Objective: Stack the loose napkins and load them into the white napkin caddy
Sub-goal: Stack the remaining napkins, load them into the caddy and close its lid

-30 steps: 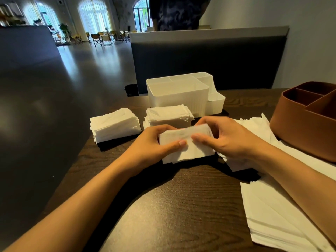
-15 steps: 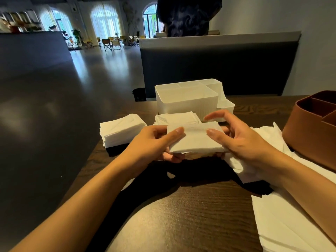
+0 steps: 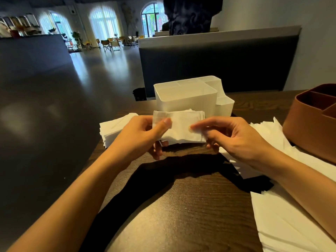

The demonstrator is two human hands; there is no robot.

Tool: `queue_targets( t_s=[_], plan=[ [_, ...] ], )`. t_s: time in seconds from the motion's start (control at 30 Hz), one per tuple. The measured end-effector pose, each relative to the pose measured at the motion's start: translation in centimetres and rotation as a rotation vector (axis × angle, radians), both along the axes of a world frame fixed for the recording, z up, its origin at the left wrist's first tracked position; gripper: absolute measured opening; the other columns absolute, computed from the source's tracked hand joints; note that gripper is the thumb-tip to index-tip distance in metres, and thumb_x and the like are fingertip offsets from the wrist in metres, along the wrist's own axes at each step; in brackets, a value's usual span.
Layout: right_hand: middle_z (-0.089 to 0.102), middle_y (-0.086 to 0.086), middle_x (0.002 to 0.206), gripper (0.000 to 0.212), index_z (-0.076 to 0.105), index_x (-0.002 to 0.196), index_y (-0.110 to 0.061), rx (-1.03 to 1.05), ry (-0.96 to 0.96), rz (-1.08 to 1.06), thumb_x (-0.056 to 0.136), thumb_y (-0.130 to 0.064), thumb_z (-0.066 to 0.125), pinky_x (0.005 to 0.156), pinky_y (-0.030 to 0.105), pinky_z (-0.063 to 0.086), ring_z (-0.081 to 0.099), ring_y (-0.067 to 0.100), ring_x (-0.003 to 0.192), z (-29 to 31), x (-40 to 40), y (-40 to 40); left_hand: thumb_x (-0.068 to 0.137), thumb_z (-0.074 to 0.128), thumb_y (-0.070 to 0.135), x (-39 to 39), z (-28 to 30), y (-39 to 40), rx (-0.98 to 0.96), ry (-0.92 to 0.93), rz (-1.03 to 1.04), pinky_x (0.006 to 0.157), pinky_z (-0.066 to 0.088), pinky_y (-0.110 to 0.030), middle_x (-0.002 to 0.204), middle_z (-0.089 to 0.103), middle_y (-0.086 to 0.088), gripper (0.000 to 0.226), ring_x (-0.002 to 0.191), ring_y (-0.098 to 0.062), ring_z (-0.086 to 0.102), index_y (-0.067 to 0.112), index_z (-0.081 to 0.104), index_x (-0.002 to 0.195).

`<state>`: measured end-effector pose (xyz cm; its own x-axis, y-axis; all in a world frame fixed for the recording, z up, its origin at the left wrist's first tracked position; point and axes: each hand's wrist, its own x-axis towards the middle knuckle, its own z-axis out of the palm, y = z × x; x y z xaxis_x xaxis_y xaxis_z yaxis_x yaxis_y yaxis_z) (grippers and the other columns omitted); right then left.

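A small stack of white napkins point(image 3: 180, 129) is held upright above the dark wooden table point(image 3: 190, 206), just in front of the white napkin caddy point(image 3: 185, 100). My left hand point(image 3: 141, 135) grips its left end, thumb on the near face. My right hand point(image 3: 229, 137) pinches its right end. The caddy's large front compartment looks empty. Another napkin stack point(image 3: 116, 130) lies on the table to the left, partly behind my left hand. Loose napkins point(image 3: 269, 135) are spread to the right.
A brown caddy point(image 3: 312, 120) with compartments stands at the right edge. More loose white napkins point(image 3: 283, 220) lie at the near right. The table's left edge drops to a dark floor. A dark partition point(image 3: 218, 64) stands behind the table, a person behind it.
Both hands have lifted the napkin stack off the table and tipped it upright, nearer to the white caddy. The second stack behind it is now hidden.
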<state>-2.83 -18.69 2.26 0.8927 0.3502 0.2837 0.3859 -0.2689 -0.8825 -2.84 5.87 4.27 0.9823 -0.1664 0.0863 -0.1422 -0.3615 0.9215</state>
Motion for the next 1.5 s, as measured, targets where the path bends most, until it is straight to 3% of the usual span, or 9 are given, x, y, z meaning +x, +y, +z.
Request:
queue_targets(
  t_s=[0.13,0.27,0.37,0.57,0.83,1.07,1.13,1.37,1.5],
  plan=[
    [0.072,-0.011,0.115,0.03,0.072,0.119,-0.037,0.036,-0.015,0.022,0.092,-0.03,0.061,0.084,0.036,0.062,0.07,0.02,0.099,-0.1,-0.3,-0.1,0.098,0.058,0.041,-0.3,0.5,0.1,-0.149,0.041,0.022,0.048,0.051,-0.02,0.066,0.071,0.002,0.03,0.051,-0.009,0.059,0.02,0.068,0.116],
    [0.073,-0.011,0.114,0.034,0.068,0.126,-0.033,0.106,0.024,0.032,0.095,-0.022,0.059,0.079,0.034,0.062,0.072,0.024,0.087,0.1,-0.2,-0.3,0.1,0.057,0.038,0.2,1.3,1.3,-0.22,-0.009,0.106,0.044,0.048,-0.02,0.062,0.065,0.002,0.029,0.047,-0.008,0.051,0.017,0.07,0.115],
    [0.075,0.0,0.101,0.028,0.073,0.118,-0.025,0.064,0.053,0.068,0.097,-0.02,0.056,0.072,0.032,0.06,0.069,0.026,0.082,0.1,-0.2,-0.2,0.101,0.059,0.039,1.0,1.4,3.0,-0.253,-0.036,0.211,0.042,0.044,-0.021,0.062,0.064,0.004,0.03,0.044,-0.006,0.046,0.014,0.071,0.113],
    [0.074,0.007,0.086,0.024,0.077,0.105,-0.022,-0.056,0.08,0.139,0.101,-0.013,0.055,0.067,0.028,0.055,0.067,0.019,0.071,0.0,-0.5,0.3,0.102,0.059,0.04,2.2,0.9,6.7,-0.056,-0.133,0.447,0.046,0.048,-0.023,0.07,0.074,-0.001,0.031,0.046,-0.003,0.053,0.015,0.071,0.114],
    [0.075,0.002,0.083,0.023,0.076,0.104,-0.026,-0.174,0.091,0.119,0.101,-0.015,0.056,0.069,0.027,0.056,0.07,0.016,0.075,0.0,-0.6,0.5,0.103,0.058,0.037,2.9,0.1,9.0,-0.053,0.022,0.521,0.044,0.046,-0.018,0.077,0.071,-0.002,0.032,0.041,0.0,0.053,0.014,0.066,0.124],
    [0.075,0.001,0.082,0.023,0.075,0.104,-0.025,-0.201,0.089,0.11,0.101,-0.015,0.055,0.069,0.026,0.056,0.07,0.017,0.076,0.2,-0.6,0.5,0.104,0.057,0.034,3.5,0.4,9.5,-0.467,0.178,0.508,0.039,0.041,-0.014,0.068,0.065,0.0,0.033,0.039,-0.003,0.041,0.006,0.062,0.122],
    [0.075,0.002,0.082,0.023,0.075,0.104,-0.025,-0.205,0.09,0.108,0.101,-0.015,0.055,0.069,0.026,0.056,0.07,0.017,0.077,0.2,-0.6,0.5,0.104,0.057,0.034,3.4,0.6,9.6,-0.493,0.174,0.515,0.038,0.041,-0.014,0.071,0.065,-0.001,0.033,0.04,-0.004,0.042,0.007,0.062,0.121],
    [0.075,0.001,0.083,0.022,0.075,0.104,-0.026,-0.222,0.077,0.103,0.101,-0.016,0.056,0.069,0.026,0.056,0.071,0.016,0.078,0.1,-0.5,0.5,0.106,0.055,0.032,3.0,-0.1,9.3,0.04,0.058,0.567,0.045,0.045,-0.019,0.07,0.072,-0.002,0.017,0.046,-0.004,0.054,0.018,0.062,0.113],
    [0.075,0.001,0.083,0.022,0.075,0.105,-0.027,-0.236,0.069,0.097,0.101,-0.017,0.055,0.069,0.026,0.057,0.071,0.015,0.077,0.2,-0.4,0.4,0.105,0.054,0.038,3.0,-0.1,9.4,0.254,0.059,0.575,0.049,0.046,-0.026,0.069,0.069,-0.005,0.025,0.055,-0.012,0.057,0.015,0.059,0.113]
  ],
)
